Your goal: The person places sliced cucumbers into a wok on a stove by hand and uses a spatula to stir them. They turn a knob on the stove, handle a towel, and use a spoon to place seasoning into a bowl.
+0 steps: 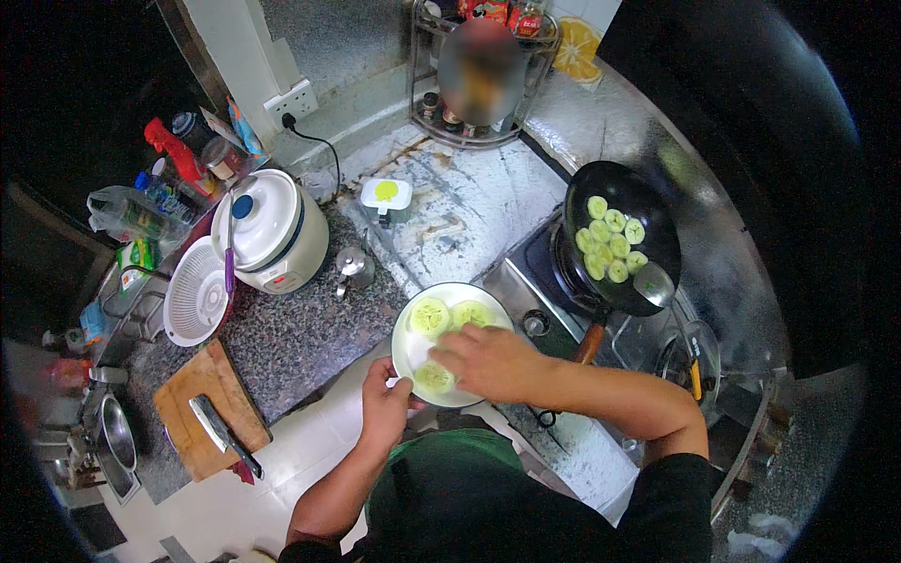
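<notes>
Printed red packet (488, 9); left hand (383, 405) pinches round white plate (410, 352) of pale-green slices (434, 378); right hand (490, 362), grip unclear; black wok (659, 225) holds more

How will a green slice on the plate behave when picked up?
The slice is probably slippery, as its seedy cut face looks moist; likely light, being much smaller than the plate; and unlikely to roll, lying flat.

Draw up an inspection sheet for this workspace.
Surface: speckled stone counter, beside a stained pale countertop.
Job's things: white plate with green slices; black wok with more slices and a turner.
Clutter: knife on a wooden board; rice cooker.
Hands: left hand grips the plate's rim; right hand over the plate, its grip unclear.
Cables: black cord plugged into a wall socket.
Surroundings: metal wall beside the wok; metal shelf rack.
</notes>
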The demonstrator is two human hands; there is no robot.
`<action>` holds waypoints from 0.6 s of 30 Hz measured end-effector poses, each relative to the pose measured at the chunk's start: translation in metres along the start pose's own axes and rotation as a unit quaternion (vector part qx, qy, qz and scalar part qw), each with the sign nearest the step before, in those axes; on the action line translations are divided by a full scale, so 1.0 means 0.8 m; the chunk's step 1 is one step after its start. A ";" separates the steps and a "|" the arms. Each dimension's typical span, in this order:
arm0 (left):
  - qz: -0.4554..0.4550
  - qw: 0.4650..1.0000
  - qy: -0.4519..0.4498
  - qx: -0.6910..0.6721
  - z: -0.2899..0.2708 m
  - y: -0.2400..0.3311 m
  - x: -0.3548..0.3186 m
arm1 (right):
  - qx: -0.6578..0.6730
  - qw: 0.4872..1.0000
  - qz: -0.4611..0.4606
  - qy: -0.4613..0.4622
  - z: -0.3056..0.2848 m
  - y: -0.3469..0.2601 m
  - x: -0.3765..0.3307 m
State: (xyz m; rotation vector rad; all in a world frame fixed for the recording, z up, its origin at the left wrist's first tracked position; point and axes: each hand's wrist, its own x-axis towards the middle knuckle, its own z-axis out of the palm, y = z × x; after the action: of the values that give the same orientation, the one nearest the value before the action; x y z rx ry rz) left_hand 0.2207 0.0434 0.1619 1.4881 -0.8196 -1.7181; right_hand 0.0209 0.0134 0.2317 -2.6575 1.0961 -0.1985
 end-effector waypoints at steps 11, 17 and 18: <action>0.024 0.999 -0.024 -0.023 -0.012 -0.006 0.001 | 0.072 0.991 0.112 0.022 -0.030 -0.003 -0.018; 0.024 0.999 -0.001 -0.042 -0.018 -0.016 0.002 | 0.119 0.853 0.473 0.185 -0.079 0.196 -0.113; 0.020 0.999 0.017 -0.042 -0.014 -0.018 0.002 | 0.136 0.845 0.485 0.177 -0.078 0.239 -0.133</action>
State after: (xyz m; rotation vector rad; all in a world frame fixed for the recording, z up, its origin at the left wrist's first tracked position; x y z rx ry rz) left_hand 0.2303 0.0496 0.1475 1.4312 -0.7451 -1.6724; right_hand -0.1967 -0.0532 0.2333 -1.5661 2.1686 -0.5822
